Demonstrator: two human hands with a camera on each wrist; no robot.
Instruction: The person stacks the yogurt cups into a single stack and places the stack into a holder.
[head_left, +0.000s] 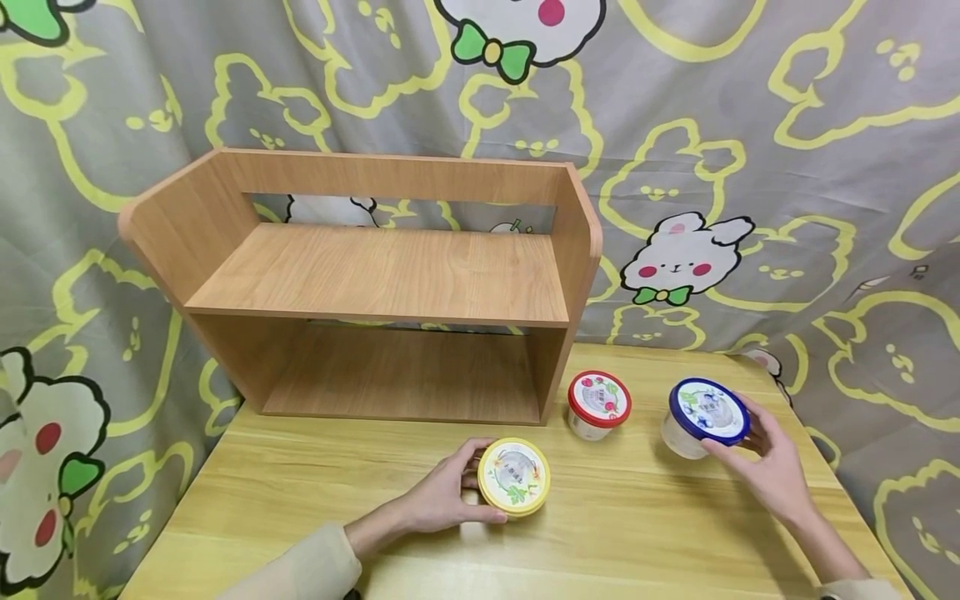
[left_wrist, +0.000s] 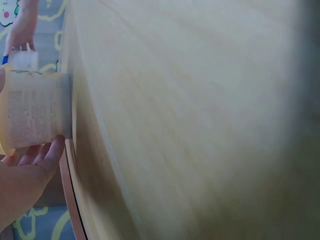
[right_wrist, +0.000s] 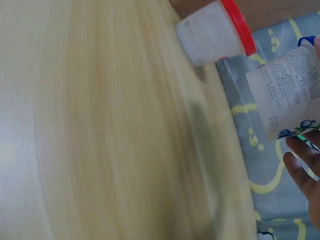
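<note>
My left hand (head_left: 442, 493) grips a small tub with a yellow lid (head_left: 514, 477) from its left side, at the table's front middle. In the left wrist view the fingers curl under the printed wall of the yellow-lidded tub (left_wrist: 37, 107), whose base is right at the tabletop. On the right, my right hand (head_left: 772, 467) holds a tub with a blue lid (head_left: 708, 410) by its rim. That blue-lidded tub (right_wrist: 287, 90) is tilted, with a shadow on the table below it. Between the hands a red-lidded tub (head_left: 599, 402) stands upright on the table.
A two-tier wooden shelf (head_left: 390, 271) stands at the back left of the wooden table (head_left: 600, 517), its right side panel close to the red-lidded tub. A grey curtain (head_left: 675, 92) with cartoon animals hangs behind and at both sides.
</note>
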